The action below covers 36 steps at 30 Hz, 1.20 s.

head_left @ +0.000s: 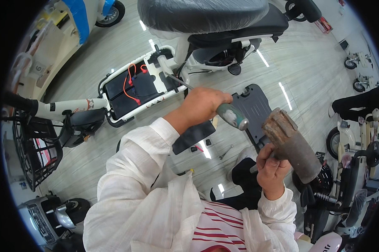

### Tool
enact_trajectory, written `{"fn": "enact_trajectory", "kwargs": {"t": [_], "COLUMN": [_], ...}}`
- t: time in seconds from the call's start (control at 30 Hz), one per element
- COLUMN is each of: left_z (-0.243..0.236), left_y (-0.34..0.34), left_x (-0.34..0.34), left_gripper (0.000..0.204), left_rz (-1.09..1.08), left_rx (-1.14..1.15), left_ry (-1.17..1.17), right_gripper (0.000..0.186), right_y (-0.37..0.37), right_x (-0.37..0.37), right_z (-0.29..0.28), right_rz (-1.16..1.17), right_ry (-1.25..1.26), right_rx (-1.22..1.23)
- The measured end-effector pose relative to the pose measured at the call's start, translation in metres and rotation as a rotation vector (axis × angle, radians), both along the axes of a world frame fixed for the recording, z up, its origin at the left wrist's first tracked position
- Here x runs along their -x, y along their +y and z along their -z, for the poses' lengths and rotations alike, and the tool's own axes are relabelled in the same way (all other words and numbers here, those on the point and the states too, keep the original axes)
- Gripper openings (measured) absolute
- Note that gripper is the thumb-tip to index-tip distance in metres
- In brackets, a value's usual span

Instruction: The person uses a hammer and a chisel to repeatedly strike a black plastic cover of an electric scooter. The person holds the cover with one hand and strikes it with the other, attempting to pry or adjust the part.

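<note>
Both hands full: L hand [206, 105] clamped round screwdriver [231, 116], shaft toward white frame [145, 106], far left; R hand [273, 169] gripping hammer [298, 156], head to right. Risk imo: small butt, so off-ctr hit could catch L knuckles; if tip skids, could nick orange-red cables [138, 101].

The hammer head [293, 147] looks rough, matt metal, the screwdriver handle [231, 116] smooth plastic, the floor [86, 166] glossy.

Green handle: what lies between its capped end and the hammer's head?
In the head view, only open air separates the handle and hammer; the dark panel shows behind the gap.
</note>
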State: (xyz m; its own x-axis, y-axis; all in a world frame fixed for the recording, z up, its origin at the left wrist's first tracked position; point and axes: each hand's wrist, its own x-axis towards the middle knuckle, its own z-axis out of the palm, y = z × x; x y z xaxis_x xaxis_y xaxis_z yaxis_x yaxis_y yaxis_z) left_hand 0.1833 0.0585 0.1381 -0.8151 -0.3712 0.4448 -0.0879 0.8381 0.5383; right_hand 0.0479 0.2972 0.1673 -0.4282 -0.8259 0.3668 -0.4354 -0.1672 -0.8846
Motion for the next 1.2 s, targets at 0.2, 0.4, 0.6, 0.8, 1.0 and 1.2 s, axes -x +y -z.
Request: {"fn": "enact_trajectory", "kwargs": {"t": [0.2, 0.4, 0.6, 0.8, 1.0, 1.2], "left_z": [0.004, 0.011, 0.016, 0.012, 0.006, 0.008], "left_y": [0.006, 0.003, -0.003, -0.007, -0.003, -0.007], "left_x": [0.000, -0.005, -0.012, -0.017, -0.020, -0.020], "left_gripper": [0.026, 0.031, 0.025, 0.023, 0.022, 0.025], "left_rz": [0.001, -0.005, 0.008, 0.000, -0.002, 0.005], "left_rx": [-0.078, -0.115, -0.095, -0.095, -0.072, -0.114], "left_ry": [-0.055, 0.009, 0.064, 0.092, 0.088, 0.116], "right_gripper": [0.053, 0.052, 0.052, 0.050, 0.050, 0.048], "right_y": [-0.002, -0.003, -0.006, -0.009, -0.013, -0.014], "right_x": [0.000, -0.001, -0.004, -0.005, -0.010, -0.011], "right_z": [0.004, 0.009, 0.007, 0.009, 0.007, 0.007], "right_rz": [-0.002, -0.071, -0.022, -0.045, -0.104, -0.116], "right_ry": [0.056, 0.060, 0.102, 0.102, -0.065, -0.082], "right_rx": [-0.042, -0.055, -0.100, -0.095, -0.058, -0.058]}}
